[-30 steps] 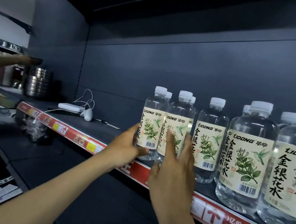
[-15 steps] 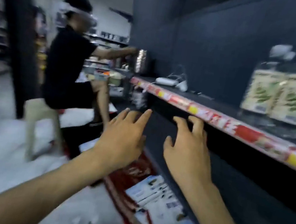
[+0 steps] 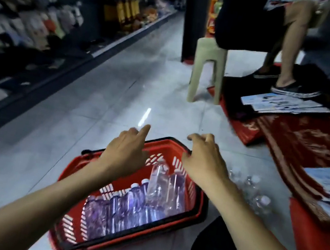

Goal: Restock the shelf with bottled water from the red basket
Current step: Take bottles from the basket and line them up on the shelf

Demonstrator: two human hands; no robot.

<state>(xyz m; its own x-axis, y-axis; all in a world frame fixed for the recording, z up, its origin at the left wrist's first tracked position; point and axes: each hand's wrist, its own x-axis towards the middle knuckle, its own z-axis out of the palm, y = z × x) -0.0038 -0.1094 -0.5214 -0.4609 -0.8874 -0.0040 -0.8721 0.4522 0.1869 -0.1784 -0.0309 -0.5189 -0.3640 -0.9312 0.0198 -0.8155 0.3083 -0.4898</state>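
Hands off shelf vs 1 s ago: L hand (image 3: 125,152) & R hand (image 3: 204,160) now over basket (image 3: 166,149), fingers loosely apart, empty, bottles (image 3: 120,208) just below fingertips, so prob. next grab.

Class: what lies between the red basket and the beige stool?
Only bare floor tiles with a streak of reflected light, between red basket and stool, in the head view.

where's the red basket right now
The red basket sits on the floor, lower centre of the head view, under the left hand and right hand, with loose bottles just right of it.
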